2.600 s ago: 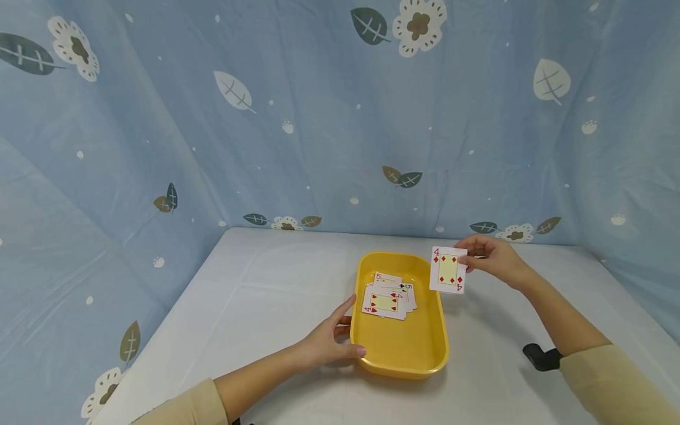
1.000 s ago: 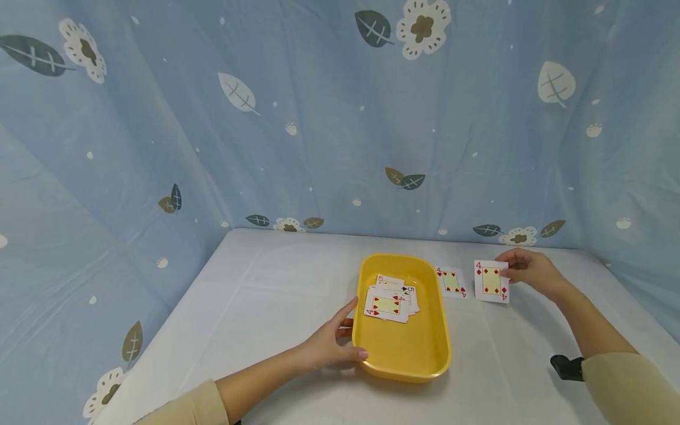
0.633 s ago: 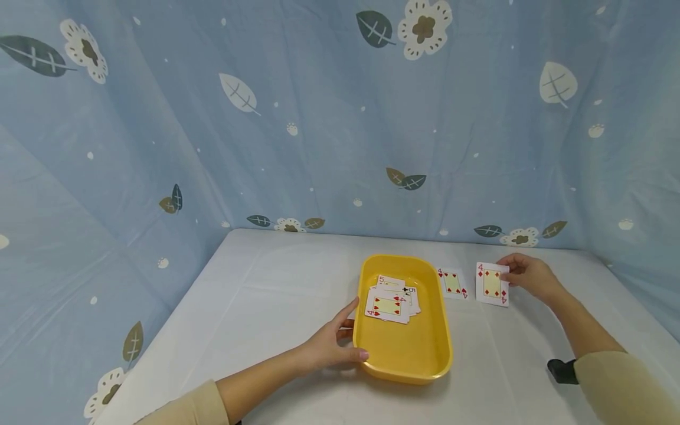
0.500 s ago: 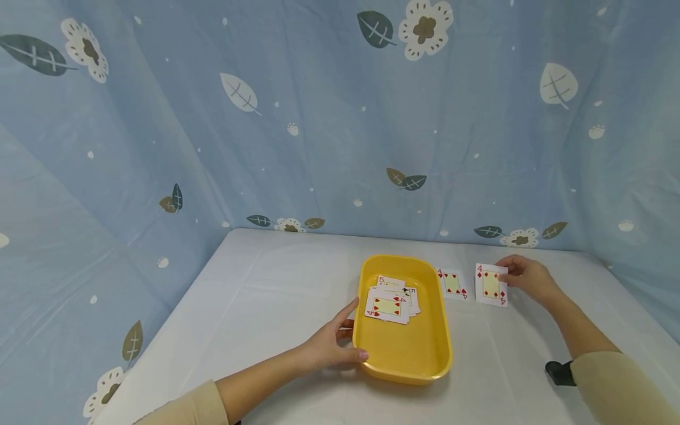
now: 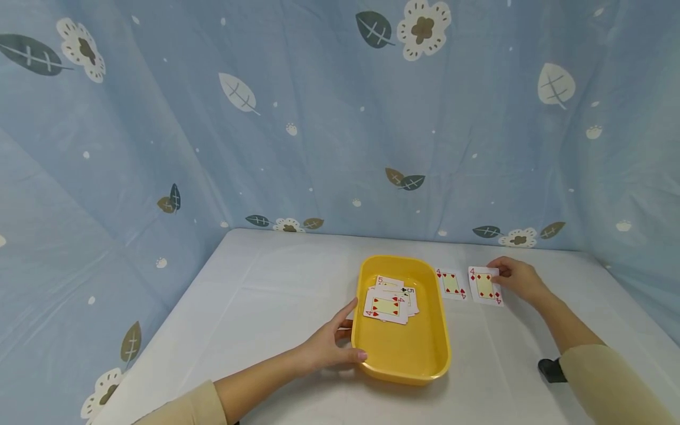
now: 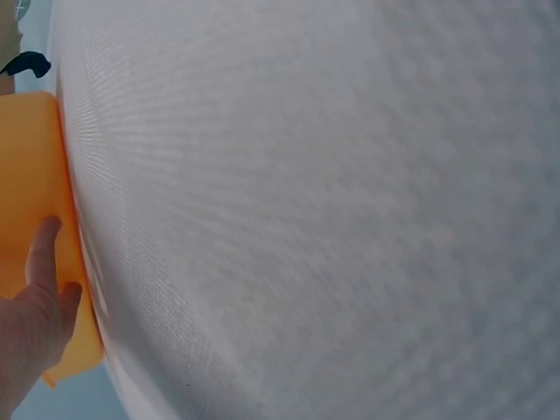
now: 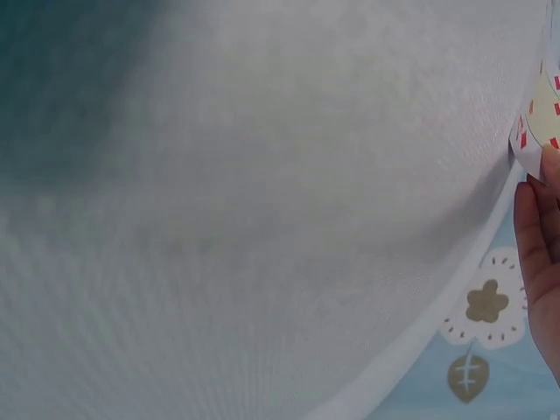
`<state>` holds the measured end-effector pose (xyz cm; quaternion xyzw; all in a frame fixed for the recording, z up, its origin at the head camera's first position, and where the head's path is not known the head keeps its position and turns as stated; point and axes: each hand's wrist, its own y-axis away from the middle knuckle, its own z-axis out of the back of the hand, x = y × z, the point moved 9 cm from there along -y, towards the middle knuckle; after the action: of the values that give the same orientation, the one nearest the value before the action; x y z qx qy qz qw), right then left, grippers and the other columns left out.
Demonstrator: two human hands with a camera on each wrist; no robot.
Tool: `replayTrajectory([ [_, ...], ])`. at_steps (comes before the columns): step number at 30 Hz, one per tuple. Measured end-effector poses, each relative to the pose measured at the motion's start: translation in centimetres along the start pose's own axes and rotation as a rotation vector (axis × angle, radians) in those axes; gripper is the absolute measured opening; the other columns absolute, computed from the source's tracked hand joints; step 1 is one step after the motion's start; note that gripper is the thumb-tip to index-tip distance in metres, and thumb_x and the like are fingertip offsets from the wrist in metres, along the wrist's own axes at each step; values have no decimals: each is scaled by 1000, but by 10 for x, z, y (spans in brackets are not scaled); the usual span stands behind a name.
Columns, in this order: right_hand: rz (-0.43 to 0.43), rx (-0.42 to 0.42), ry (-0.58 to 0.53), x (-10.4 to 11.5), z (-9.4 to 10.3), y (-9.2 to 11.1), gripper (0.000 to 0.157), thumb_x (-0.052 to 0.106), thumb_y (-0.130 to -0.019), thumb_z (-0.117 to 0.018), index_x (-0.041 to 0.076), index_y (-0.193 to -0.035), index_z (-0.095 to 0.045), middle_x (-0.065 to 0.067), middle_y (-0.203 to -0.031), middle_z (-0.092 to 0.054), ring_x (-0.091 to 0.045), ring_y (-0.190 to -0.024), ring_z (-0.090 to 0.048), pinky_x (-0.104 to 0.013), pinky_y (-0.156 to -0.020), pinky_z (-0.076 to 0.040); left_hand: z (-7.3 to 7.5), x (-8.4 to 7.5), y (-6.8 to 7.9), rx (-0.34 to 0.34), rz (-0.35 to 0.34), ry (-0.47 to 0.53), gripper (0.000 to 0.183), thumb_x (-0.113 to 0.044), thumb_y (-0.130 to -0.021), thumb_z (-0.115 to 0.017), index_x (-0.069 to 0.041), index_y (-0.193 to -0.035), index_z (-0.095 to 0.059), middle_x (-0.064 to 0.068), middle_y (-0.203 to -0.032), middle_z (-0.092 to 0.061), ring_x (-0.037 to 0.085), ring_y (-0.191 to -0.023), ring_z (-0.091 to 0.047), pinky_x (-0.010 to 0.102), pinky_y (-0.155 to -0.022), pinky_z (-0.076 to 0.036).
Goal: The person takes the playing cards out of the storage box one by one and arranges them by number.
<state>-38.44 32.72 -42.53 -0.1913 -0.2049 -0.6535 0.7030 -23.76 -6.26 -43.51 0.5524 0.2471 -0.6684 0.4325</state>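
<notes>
My right hand [image 5: 517,280] pinches a playing card with red diamonds [image 5: 484,285] by its right edge, thumb on the face. The card is at the table surface; whether it lies fully flat I cannot tell. Just left of it a playing card with red hearts [image 5: 450,284] lies face up. My left hand [image 5: 326,345] rests against the left side of a yellow tray [image 5: 409,351], thumb at the front corner of the rim. In the left wrist view its fingers [image 6: 44,254] touch the tray's outer wall. Inside the tray lies a loose pile of playing cards [image 5: 386,308], another heart card on top.
A white cloth [image 5: 276,283] covers the table. Patterned blue fabric [image 5: 319,136] hangs behind it and along its sides. A black piece [image 5: 551,370] shows beside the right sleeve.
My right hand has carried the diamond card from over the tray's right rim out to the right and down to the table. The heart card there has come into view. The left hand stays put.
</notes>
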Motion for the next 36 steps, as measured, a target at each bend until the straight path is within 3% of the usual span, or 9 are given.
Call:
replayTrajectory([
  [8, -40, 34, 20, -1, -7, -1, 32, 7, -85, -61, 2, -116, -52, -19, -101, -54, -27, -88, -50, -33, -73, -48, 1, -1, 0, -4, 4, -4, 97, -27, -74, -75, -28, -146, -10, 14, -131, -42, 31, -123, -45, 44, -99, -39],
  [17, -10, 45, 56, -5, -11, -3, 35, 9, -84, -62, 1, -116, -51, -20, -101, -55, -27, -87, -51, -35, -72, -47, 1, -2, 1, -6, 3, 2, 98, -26, -74, -76, -27, -147, -10, 14, -130, -43, 30, -122, -45, 44, -99, -39],
  [27, -26, 69, 54, -6, -13, 2, 43, 15, -84, -63, -2, -121, -49, -27, -113, -52, -37, -98, -51, -49, -84, -46, 0, -2, 2, -8, 6, 15, 97, -25, -74, -75, -26, -147, -10, 15, -130, -42, 30, -122, -45, 43, -99, -39],
  [36, 34, 55, 124, 3, -12, 3, 43, 12, -82, -65, -4, -120, -50, -26, -113, -53, -36, -96, -51, -50, -82, -45, 0, -1, 2, -10, 11, 10, 98, -26, -74, -75, -26, -147, -10, 14, -130, -43, 30, -122, -45, 43, -99, -40],
])
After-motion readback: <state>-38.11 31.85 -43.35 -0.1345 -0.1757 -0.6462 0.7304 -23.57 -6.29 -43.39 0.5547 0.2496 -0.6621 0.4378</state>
